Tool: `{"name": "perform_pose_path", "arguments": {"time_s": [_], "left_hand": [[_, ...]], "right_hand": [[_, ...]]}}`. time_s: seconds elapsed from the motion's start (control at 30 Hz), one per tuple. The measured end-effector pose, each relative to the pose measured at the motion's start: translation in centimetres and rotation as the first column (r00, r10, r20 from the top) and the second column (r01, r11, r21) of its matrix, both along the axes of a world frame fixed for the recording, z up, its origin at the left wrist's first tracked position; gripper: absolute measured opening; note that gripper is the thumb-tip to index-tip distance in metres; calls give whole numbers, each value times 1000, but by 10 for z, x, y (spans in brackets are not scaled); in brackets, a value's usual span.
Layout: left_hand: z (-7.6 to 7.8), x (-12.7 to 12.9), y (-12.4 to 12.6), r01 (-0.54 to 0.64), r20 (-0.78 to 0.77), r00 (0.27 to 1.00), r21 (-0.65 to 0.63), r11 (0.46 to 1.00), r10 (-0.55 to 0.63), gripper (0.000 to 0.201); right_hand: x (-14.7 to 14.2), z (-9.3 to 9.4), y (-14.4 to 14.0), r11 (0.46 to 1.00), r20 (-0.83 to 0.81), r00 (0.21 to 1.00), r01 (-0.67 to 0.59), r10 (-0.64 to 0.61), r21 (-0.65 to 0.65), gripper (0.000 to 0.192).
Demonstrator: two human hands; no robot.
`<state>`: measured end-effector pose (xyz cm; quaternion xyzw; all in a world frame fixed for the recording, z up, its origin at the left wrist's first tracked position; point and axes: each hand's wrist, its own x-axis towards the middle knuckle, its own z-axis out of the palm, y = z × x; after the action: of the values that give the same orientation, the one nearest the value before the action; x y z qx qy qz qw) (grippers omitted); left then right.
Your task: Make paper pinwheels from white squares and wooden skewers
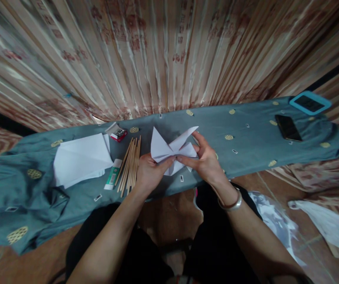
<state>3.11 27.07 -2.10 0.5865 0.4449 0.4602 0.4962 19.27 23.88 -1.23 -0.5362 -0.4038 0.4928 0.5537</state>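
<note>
A white paper pinwheel, folded with pointed flaps standing up, is held between both hands above the cloth. My left hand grips its lower left side, thumb pressed near the middle. From the right, my right hand pinches it, thumb also at the centre and fingers behind the paper. The two thumb tips nearly meet; whether a small pin lies under them cannot be made out. Just left of my left hand lie several thin wooden sticks and a green and white glue stick.
A stack of white paper lies at the left, with a small red and white box behind it. A phone and a blue-framed device rest at the right. Plastic bags are on the floor.
</note>
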Motion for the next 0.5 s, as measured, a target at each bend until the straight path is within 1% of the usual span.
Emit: {"name": "perform_pose_path", "arguments": {"time_s": [0.17, 0.33, 0.5], "left_hand": [[0, 0, -1, 3, 21, 1000, -25, 1000, -3, 22], [1, 1, -3, 0, 93, 996, -66, 998, 6, 24], [-2, 2, -2, -38, 100, 994, -87, 995, 46, 25]], "right_hand": [[2, 1, 0, 1000, 5, 1000, -27, 27, -4, 101], [1, -3, 2, 998, -28, 998, -53, 52, -20, 99], [-3, -7, 2, 1000, 5, 1000, -2, 2, 14, 93]]}}
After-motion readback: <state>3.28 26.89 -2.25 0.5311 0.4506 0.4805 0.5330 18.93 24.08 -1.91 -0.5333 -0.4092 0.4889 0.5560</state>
